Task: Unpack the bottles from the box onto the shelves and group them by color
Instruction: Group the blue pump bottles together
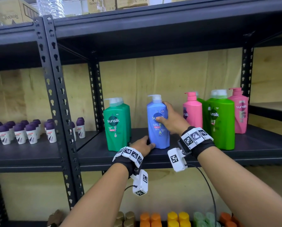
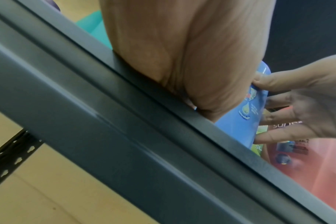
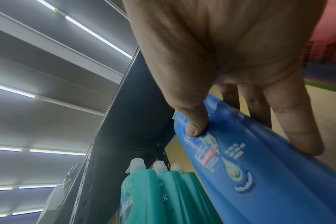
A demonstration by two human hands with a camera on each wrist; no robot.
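Observation:
A blue pump bottle stands upright on the dark shelf board, between the teal green bottles and a pink bottle. My right hand grips its upper body, thumb on the label and fingers round the far side. My left hand lies on the shelf and holds the bottle's base, thumb across the front. In the left wrist view my palm hides most of the blue bottle. Bright green bottles and another pink bottle stand to the right.
A perforated steel post divides this bay from the left one, which holds several purple-capped roll-ons. Orange, yellow and green caps fill the shelf below. Cardboard boxes sit on top. A gap lies between the blue and pink bottles.

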